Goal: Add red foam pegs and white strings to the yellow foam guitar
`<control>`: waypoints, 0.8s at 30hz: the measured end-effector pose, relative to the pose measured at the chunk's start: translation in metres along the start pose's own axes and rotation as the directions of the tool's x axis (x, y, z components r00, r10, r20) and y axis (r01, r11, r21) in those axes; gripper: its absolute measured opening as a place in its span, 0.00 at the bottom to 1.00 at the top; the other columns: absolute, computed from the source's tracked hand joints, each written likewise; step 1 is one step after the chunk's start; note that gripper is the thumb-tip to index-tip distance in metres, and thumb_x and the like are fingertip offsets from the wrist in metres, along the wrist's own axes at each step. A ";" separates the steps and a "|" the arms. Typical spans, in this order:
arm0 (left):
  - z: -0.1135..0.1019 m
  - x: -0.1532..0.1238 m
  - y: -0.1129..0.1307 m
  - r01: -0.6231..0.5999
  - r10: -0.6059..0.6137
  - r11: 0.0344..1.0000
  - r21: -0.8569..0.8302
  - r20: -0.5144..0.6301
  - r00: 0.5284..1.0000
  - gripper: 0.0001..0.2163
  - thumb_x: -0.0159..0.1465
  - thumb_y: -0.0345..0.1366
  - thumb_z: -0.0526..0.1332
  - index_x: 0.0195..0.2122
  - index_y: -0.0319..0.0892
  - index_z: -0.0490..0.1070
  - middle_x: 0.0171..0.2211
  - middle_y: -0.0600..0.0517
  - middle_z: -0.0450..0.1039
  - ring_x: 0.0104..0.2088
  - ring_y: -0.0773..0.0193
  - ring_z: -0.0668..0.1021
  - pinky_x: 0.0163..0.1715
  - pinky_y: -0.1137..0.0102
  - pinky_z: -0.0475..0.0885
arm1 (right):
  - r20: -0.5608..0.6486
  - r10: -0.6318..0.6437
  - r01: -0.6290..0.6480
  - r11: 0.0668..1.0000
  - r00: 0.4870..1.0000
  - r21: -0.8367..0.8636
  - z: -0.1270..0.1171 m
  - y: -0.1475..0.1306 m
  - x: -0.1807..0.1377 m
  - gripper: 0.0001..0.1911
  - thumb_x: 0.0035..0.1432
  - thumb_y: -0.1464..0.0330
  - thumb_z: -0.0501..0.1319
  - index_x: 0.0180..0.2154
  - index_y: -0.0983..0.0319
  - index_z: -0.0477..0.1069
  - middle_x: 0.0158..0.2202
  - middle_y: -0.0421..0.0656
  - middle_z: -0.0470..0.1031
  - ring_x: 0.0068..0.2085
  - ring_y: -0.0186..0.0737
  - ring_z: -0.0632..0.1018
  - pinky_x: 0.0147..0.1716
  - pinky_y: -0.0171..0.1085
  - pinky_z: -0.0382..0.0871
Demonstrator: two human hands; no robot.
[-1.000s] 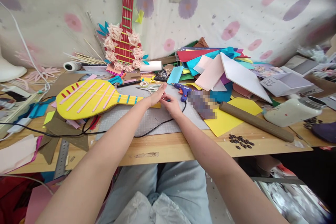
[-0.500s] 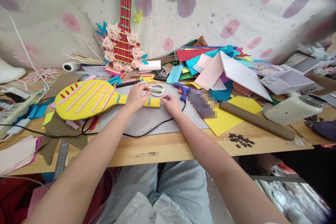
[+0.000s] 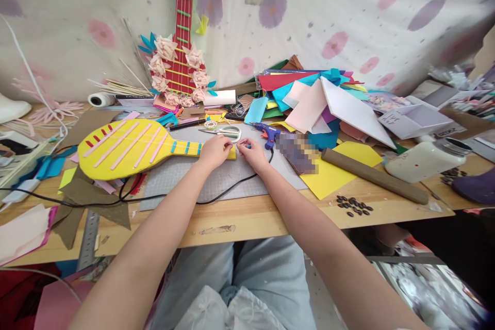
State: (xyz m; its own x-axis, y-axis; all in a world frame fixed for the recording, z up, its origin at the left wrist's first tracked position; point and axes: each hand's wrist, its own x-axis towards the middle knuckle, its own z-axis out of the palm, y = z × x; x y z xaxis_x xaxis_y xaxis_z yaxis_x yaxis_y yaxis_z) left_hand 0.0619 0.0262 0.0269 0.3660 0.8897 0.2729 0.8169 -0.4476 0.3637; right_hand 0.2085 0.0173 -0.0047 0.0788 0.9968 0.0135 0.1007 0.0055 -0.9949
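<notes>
A yellow toy guitar (image 3: 127, 162) with pink strips on its body lies on the grey cutting mat (image 3: 170, 183), its neck pointing right. A thin white thread runs over the body toward the neck. My left hand (image 3: 214, 153) rests over the end of the neck, thumb and fingers pinched; what is between them is too small to make out. Just beyond the neck's tip, my right hand (image 3: 252, 155) is closed in a pinch on what looks like the thread's end. Scissors (image 3: 231, 132) and a small round spool (image 3: 211, 124) lie behind my hands.
A blue glue gun (image 3: 269, 134) sits right of my hands; its black cable (image 3: 220, 198) crosses the mat. Coloured sheets (image 3: 305, 105), a brown tube (image 3: 373, 175), black beads (image 3: 353, 206) and a white jar (image 3: 427, 160) lie to the right. A red guitar (image 3: 181, 69) leans behind.
My left hand has moved right along the neck to its end, close to my right hand, and its fingers have closed further. My right hand has barely moved.
</notes>
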 end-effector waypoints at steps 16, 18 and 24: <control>-0.003 -0.014 -0.019 0.152 -0.222 0.915 -0.374 -0.152 0.963 0.07 0.58 0.37 0.57 0.33 0.44 0.73 0.34 0.53 0.74 0.26 0.67 0.69 0.28 0.71 0.63 | 0.405 -0.118 0.117 0.993 0.907 0.026 0.009 -0.029 0.013 0.41 0.42 0.65 0.66 0.56 0.61 0.51 0.22 0.33 0.73 0.17 0.29 0.67 0.16 0.30 0.59; -0.003 -0.012 -0.025 0.146 -0.232 0.888 -0.435 -0.152 0.961 0.07 0.58 0.37 0.57 0.33 0.43 0.74 0.33 0.53 0.75 0.25 0.68 0.68 0.27 0.71 0.63 | 0.413 -0.124 0.146 0.989 0.902 -0.022 0.015 -0.029 0.019 0.39 0.43 0.66 0.65 0.57 0.61 0.53 0.22 0.34 0.73 0.18 0.30 0.68 0.17 0.30 0.59; -0.005 -0.010 -0.036 0.140 -0.235 0.860 -0.490 -0.138 0.962 0.08 0.56 0.38 0.57 0.32 0.42 0.74 0.31 0.52 0.75 0.24 0.69 0.67 0.27 0.71 0.63 | 0.387 -0.138 0.193 0.975 0.912 -0.108 0.025 -0.031 0.016 0.22 0.45 0.70 0.62 0.45 0.62 0.65 0.23 0.34 0.72 0.23 0.29 0.70 0.24 0.31 0.62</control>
State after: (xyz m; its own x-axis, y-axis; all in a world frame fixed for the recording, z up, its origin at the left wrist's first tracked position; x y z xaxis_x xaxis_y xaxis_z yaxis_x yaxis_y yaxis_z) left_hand 0.0265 0.0325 0.0160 0.0986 0.9490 0.2996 0.5358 -0.3043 0.7876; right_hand 0.1818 0.0355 0.0243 -0.3255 0.9390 0.1109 0.2208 0.1895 -0.9567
